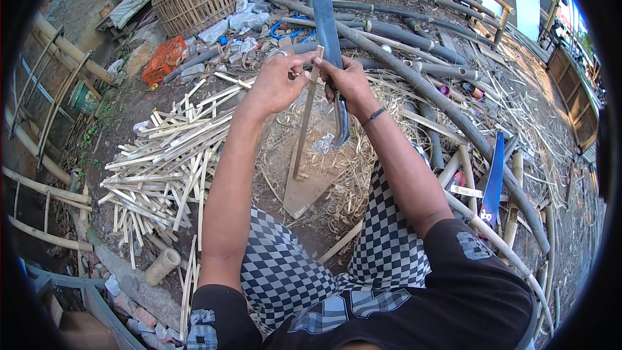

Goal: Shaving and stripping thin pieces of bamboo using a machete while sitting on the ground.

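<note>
In the head view, a workspace on bare ground is seen from above. A large machete (326, 19) is gripped in the right hand (348, 82), its fingers wrapped around it, the dark blade pointing up. A narrow bamboo strip (305, 123) is stood nearly upright between the hands, slightly tilted, its lower end against a flat brown board (310, 193). The strip's upper end is met by the right thumb and by the left hand (278, 84), whose forefinger and thumb are curved toward it — whether it is pinched there cannot be told. Pale shavings (353, 178) are scattered around the board. To the left, cut strips (172, 149) are heaped; behind them are placed an orange crate (164, 59) and a woven basket (197, 0). At right, a blue saw (495, 172) is seen among bamboo poles (421, 84).
</note>
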A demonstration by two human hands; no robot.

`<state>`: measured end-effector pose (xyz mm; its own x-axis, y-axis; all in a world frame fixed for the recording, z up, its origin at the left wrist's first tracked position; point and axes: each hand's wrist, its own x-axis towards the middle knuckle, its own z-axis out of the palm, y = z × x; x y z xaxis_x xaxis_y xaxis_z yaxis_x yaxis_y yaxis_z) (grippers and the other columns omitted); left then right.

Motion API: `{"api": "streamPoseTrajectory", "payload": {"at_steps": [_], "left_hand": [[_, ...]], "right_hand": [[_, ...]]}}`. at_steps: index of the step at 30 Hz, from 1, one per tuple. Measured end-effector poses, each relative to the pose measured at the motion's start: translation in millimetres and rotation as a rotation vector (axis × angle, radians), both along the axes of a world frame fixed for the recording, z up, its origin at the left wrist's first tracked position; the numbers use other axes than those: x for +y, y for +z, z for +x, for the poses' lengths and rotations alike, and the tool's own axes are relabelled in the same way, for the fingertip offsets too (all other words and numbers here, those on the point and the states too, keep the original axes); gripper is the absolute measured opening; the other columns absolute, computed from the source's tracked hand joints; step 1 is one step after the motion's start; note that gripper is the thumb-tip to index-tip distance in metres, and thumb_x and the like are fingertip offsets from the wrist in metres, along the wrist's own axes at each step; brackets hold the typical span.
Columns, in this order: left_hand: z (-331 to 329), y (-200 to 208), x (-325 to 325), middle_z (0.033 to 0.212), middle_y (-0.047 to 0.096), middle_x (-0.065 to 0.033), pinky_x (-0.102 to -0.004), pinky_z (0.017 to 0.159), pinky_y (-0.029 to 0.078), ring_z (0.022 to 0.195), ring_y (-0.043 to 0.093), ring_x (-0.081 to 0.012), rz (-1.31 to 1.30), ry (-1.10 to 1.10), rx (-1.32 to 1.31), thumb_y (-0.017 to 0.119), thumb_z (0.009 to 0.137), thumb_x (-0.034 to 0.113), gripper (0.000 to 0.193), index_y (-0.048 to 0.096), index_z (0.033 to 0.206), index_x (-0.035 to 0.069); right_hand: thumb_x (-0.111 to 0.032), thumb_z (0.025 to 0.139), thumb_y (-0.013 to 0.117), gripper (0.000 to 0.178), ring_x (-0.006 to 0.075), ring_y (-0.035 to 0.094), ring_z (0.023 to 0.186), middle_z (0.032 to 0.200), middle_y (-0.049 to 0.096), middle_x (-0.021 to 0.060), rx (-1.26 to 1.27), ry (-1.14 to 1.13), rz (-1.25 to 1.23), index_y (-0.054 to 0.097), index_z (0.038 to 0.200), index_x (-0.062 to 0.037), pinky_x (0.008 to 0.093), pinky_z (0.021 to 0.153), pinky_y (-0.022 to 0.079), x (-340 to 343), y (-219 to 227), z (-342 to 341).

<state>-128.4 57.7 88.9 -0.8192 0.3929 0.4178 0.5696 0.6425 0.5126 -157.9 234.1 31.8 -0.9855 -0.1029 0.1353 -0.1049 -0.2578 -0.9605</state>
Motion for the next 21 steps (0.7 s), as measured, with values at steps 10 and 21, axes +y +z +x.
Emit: {"api": "streamPoseTrajectory", "payload": {"at_steps": [10, 21], "left_hand": [[14, 5, -3, 0.094, 0.064, -0.0163, -0.044, 0.091, 0.046, 0.094, 0.061, -0.0354, -0.175, 0.011, 0.079, 0.065, 0.088, 0.012, 0.03, 0.069, 0.118, 0.012], [45, -21, 5, 0.095, 0.065, -0.0149, -0.0425, 0.082, 0.053, 0.097, 0.064, -0.0345, -0.146, -0.122, 0.166, 0.067, 0.08, -0.006, 0.016, 0.071, 0.092, 0.004]], "right_hand": [[-0.023, 0.091, 0.072, 0.027, 0.0103, 0.05, 0.039, 0.063, 0.053, 0.0012, 0.017, -0.031, 0.032, 0.057, 0.084, -0.0018, 0.0268, 0.033, 0.04, 0, 1, 1], [-0.02, 0.087, 0.074, 0.023, 0.0097, 0.051, 0.042, 0.062, 0.055, 0.0007, 0.024, -0.193, 0.041, 0.063, 0.08, -0.001, 0.0277, 0.033, 0.041, 9, -12, -16]]}}
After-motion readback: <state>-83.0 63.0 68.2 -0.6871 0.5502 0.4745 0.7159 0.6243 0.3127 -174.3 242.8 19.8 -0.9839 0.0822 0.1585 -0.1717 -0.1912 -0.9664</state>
